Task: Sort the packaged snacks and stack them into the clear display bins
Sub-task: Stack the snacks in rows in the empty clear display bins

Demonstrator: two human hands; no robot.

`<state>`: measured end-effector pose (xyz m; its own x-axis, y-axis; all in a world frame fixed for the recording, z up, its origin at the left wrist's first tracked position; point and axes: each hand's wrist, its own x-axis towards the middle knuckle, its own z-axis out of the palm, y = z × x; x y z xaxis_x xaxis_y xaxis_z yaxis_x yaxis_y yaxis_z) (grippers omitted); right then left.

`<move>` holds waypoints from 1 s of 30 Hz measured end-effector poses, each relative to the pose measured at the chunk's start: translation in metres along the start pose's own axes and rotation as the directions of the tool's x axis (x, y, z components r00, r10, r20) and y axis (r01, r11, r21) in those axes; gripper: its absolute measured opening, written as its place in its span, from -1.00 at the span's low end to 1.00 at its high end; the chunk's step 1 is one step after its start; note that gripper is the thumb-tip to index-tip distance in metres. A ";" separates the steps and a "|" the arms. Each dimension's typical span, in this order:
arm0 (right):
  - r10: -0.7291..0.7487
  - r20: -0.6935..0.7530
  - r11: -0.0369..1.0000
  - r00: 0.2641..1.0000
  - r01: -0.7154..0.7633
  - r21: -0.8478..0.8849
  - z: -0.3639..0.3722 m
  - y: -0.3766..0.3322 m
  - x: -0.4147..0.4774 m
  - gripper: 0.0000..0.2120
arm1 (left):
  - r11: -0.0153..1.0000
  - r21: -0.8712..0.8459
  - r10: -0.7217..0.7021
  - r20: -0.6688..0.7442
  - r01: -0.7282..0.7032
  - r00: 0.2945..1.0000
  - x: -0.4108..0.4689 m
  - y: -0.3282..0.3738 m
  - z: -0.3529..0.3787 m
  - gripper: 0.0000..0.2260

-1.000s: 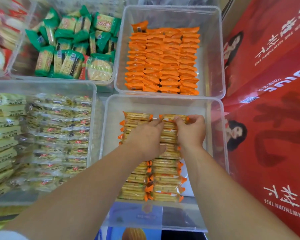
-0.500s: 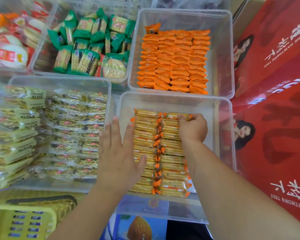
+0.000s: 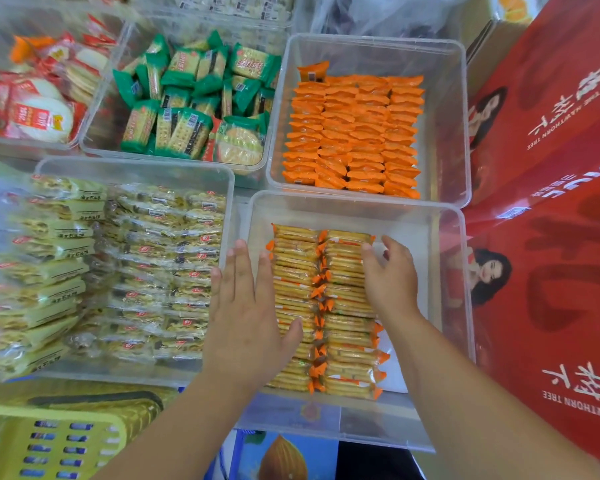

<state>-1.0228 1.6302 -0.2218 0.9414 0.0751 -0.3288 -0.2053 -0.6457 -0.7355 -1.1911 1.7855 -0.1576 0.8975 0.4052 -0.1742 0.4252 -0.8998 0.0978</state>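
Note:
A clear bin [image 3: 426, 216] in front of me holds two rows of yellow cracker packs with orange ends [image 3: 343, 271]. My left hand [image 3: 246, 313] lies flat with straight fingers against the left side of the left row, the thumb across the packs. My right hand [image 3: 392, 278] rests with loosely bent fingers on the right edge of the right row, holding nothing that I can see. The clear bin [image 3: 461, 133] behind it is packed with rows of orange packs [image 3: 354, 133].
A clear bin [image 3: 136, 166] at the left holds pale yellow and clear-wrapped packs. Behind it are a bin of green cracker packs [image 3: 194, 98] and a bin of red-and-white rice crackers [image 3: 39, 112]. Red cartons [image 3: 551, 202] stand at the right. A yellow basket [image 3: 49, 441] is at lower left.
My left hand came off the packs and moved to the left side of the stack, fingers now straight. My right hand uncurled and shifted slightly down the right row. The view tilted back.

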 end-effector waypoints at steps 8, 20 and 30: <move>-0.014 0.280 0.991 0.960 -0.024 0.132 0.017 -0.005 -0.024 -0.27 | 1.000 -0.010 0.016 0.014 -0.016 1.000 0.001 0.001 -0.001 -0.03; 0.230 0.135 0.971 0.964 -0.237 0.034 -0.016 0.012 -0.052 -0.27 | 0.999 -0.018 -0.027 0.046 0.028 0.999 0.002 0.001 -0.002 -0.04; 0.209 0.458 0.902 0.864 -0.351 0.252 -0.008 -0.011 -0.092 -0.51 | 0.999 -0.023 -0.028 0.050 0.029 0.998 0.004 0.002 -0.002 -0.03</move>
<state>-1.1049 1.6249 -0.1787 0.6481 0.2778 -0.7090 -0.5834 -0.4173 -0.6968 -1.1866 1.7852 -0.1563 0.8783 0.4216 -0.2255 0.4537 -0.8838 0.1147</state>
